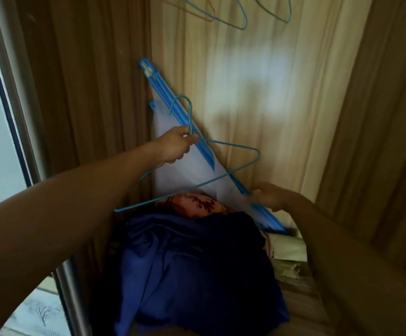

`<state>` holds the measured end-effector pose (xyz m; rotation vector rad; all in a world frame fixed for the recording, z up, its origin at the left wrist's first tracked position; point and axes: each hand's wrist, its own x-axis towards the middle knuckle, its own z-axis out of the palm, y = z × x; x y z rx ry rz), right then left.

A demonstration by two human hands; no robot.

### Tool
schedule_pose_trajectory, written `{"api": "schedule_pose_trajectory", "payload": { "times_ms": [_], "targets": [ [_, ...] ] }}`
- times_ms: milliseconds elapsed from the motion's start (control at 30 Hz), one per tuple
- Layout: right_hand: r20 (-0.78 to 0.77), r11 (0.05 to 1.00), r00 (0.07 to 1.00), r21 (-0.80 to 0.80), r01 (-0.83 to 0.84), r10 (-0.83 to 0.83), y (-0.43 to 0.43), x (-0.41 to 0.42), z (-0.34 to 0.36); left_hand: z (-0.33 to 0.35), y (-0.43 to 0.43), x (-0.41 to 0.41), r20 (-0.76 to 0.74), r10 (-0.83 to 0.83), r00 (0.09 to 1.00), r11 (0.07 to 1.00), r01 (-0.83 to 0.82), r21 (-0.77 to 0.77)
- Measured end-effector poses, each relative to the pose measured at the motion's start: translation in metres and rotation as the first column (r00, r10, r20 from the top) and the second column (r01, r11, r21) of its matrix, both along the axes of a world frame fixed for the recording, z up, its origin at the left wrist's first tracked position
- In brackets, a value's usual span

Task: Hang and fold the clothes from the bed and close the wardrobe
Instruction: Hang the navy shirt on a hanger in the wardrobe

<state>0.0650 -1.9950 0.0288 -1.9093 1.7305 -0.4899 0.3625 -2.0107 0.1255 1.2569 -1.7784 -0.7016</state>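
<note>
Inside the open wardrobe [282, 93], the left hand [175, 146] is closed around the neck of a blue wire hanger [221, 166], pinching it just below the hook, so the hanger hangs tilted with its long bottom wire slanting down to the left and its far shoulder pointing right. The right hand [267, 196] reaches in lower and further right, its fingers curled around the blue edge of a white fabric panel with a blue frame [185, 170] that leans diagonally against the wardrobe's back wall; the hand is blurred, so how firmly it grips cannot be told. Below both hands a dark blue garment [192, 267] lies heaped on the wardrobe floor, and behind it sits a reddish patterned cloth [197, 203], partly covered by the blue one. To the right of the heap lies a pale greenish folded item [289, 248]. At the top of the view several empty wire hangers [240, 18] hang, blue and one orange. The sliding door's metal frame [15, 117] runs along the left edge.
</note>
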Motion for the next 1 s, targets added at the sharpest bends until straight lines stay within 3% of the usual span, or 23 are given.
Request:
{"api": "schedule_pose_trajectory", "payload": {
  "times_ms": [67,200,267,333,400,500,633,767,833,1000],
  "targets": [
    [-0.222,0.997,0.973,0.037,-0.061,0.068,-0.011,0.015,-0.036,-0.014,-0.006,0.003,0.069,-0.005,0.998,1.0,0.004,0.018],
    [-0.375,0.982,0.913,0.159,-0.107,0.16,-0.022,0.035,-0.104,-0.044,-0.017,0.011,0.144,-0.045,0.989,0.995,0.032,0.095],
    [-0.526,0.985,0.834,0.107,-0.133,0.169,-0.021,0.037,-0.128,-0.056,-0.018,0.016,0.164,-0.05,0.985,0.992,0.03,0.121],
    [-0.6,0.979,0.79,-0.054,-0.196,0.125,-0.019,0.037,-0.145,-0.065,-0.017,0.02,0.176,-0.056,0.983,0.991,0.033,0.131],
    [-0.533,0.965,0.846,-0.2,-0.166,0.035,-0.02,0.038,-0.153,-0.072,-0.014,0.025,0.177,-0.055,0.983,0.991,0.031,0.133],
    [-0.301,0.941,0.945,-0.337,0.019,-0.127,-0.024,0.039,-0.145,-0.078,-0.008,0.03,0.165,-0.04,0.986,0.991,0.019,0.132],
    [-0.052,0.912,0.957,-0.321,0.254,-0.285,-0.03,0.03,-0.11,-0.068,0.004,0.039,0.097,0.005,0.995,0.991,-0.017,0.13],
    [0.212,0.872,0.903,-0.251,0.421,-0.375,-0.036,0.015,-0.063,-0.054,0.018,0.05,0.112,-0.075,0.991,0.978,0.051,0.2],
    [0.282,0.884,0.899,-0.237,0.403,-0.334,-0.037,0.013,-0.035,-0.054,0.022,0.047,0.171,-0.079,0.982,0.983,0.048,0.176],
    [0.456,0.971,0.885,-0.153,0.182,-0.094,-0.021,0.036,0.026,-0.063,0.021,0.027,0.186,-0.052,0.981,0.997,0.041,0.063]
  ]
}}
